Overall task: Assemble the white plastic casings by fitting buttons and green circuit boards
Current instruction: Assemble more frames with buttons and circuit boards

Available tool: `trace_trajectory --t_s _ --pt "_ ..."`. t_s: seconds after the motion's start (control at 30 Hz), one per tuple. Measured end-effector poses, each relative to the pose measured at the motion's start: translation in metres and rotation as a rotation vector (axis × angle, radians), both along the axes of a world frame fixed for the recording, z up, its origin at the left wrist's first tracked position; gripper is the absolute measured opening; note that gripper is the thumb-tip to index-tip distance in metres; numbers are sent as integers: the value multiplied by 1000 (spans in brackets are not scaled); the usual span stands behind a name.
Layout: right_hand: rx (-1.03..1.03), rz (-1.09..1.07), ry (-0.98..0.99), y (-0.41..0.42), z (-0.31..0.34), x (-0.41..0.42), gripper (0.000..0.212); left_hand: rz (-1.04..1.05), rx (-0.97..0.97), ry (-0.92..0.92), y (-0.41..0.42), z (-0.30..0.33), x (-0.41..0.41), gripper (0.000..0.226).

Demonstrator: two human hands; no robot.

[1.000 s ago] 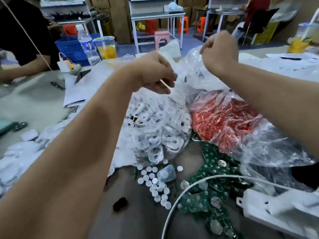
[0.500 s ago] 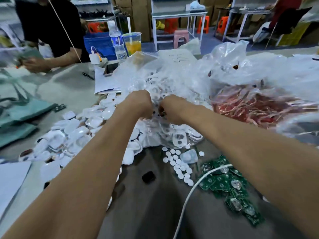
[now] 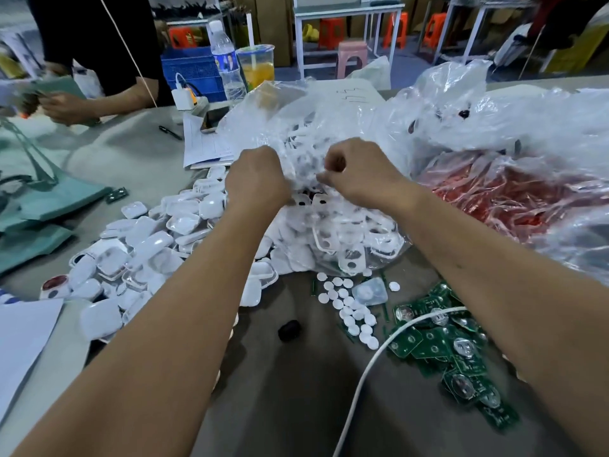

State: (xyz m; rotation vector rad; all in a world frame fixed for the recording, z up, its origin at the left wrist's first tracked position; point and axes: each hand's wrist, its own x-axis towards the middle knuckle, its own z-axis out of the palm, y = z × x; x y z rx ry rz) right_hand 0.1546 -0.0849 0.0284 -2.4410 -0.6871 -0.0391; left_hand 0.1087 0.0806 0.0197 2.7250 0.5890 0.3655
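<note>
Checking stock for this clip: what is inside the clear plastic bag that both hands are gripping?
The clear plastic bag holds a heap of white casings, some showing dark openings. The left hand and right hand and crumpled film cover the upper part, so anything deeper cannot be seen.

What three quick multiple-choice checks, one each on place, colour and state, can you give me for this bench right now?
1. The round white buttons lie: A) left of the circuit boards B) inside the red bag C) on the paper.
2. The circuit boards are: A) blue B) green C) yellow.
3. The left hand and right hand are: A) flat on the table B) gripping the clear bag of casings C) holding a pen.

A: buttons sit beside the boards. B: plainly green. B: both hands' fingers curl into the plastic.
</note>
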Motion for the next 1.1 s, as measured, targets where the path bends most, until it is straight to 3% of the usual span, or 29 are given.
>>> trace_trajectory --t_s 0.1,0.17,0.2,0.27,0.33,0.43,0.57,0.67,0.77,0.9,1.1 --pt "402 -29 -11 -12 4 -10 17 43 0 -139 -1 11 -2 18" --pt "580 -34 -25 -21 6 -20 16 4 -129 -276 -7 27 -3 12" --pt "606 -18 -42 -26 7 -26 15 -39 -325 -296 -12 35 -3 25" --pt "550 47 -86 -34 7 -38 11 -138 -866 -129 -29 48 -8 47" --pt "470 89 -99 -40 4 -48 7 -256 -1136 10 -44 48 -15 40" --pt "454 65 -91 -51 -3 -59 16 -269 -1165 -7 -54 32 -26 12" --pt "414 71 -61 -72 -9 -70 20 -179 -1106 -55 -53 10 -33 14" --pt "-33 303 233 -67 -16 -87 13 -146 -989 -110 -53 1 -37 18" --pt "-353 343 256 -52 -33 -102 29 -148 -997 -130 -60 -1 -41 24" --pt "-317 306 216 -48 -34 -104 14 -227 -1060 -129 -72 -3 -43 34" --pt "-251 251 223 -71 -15 -101 11 -252 -935 -176 -93 3 -32 31"
